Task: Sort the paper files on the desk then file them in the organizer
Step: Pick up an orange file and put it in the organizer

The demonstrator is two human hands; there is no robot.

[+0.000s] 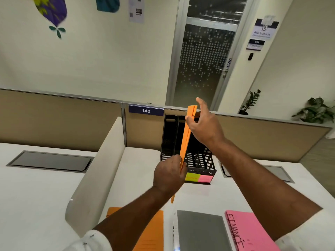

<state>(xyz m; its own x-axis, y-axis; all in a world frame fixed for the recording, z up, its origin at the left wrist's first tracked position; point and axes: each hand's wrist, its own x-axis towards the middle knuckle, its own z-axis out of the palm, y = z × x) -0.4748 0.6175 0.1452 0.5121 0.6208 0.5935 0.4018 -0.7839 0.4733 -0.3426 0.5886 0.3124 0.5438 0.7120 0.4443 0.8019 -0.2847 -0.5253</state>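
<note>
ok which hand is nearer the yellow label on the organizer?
Left. The left hand grips the orange files low down, beside the yellow label; the right hand holds their top end, well above it.

The white desk (pixel 141 178) carried a black perforated plastic organizer (pixel 199 160), which stood at its back edge. Near the front three files lay flat: an orange paper folder (pixel 154 229) on the left, a grey folder (pixel 201 230) in the middle, and a pink folder (pixel 250 230) marked FINANCE on the right.
</note>
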